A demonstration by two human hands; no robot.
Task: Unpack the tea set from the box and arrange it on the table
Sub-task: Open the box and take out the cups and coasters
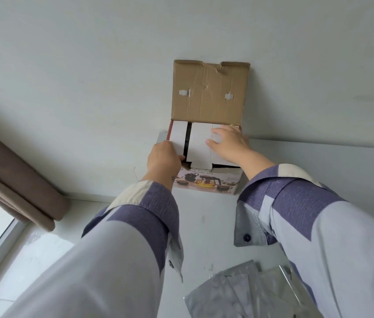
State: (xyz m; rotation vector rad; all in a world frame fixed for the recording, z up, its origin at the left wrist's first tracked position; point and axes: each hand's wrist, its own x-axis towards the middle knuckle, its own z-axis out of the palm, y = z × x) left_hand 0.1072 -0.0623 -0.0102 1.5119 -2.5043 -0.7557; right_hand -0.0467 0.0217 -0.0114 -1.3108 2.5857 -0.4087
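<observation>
The left hand (163,157) has its fingers curled round the near edge of the leftmost white inner carton (178,136), gripping it. The right hand (228,142) lies with straight, spread fingers flat on the rightmost carton. All three cartons sit inside the box (206,180), lid flap up, on the white table (204,214). Judging by this, unpacking has barely begun; no tea piece is out yet.
</observation>
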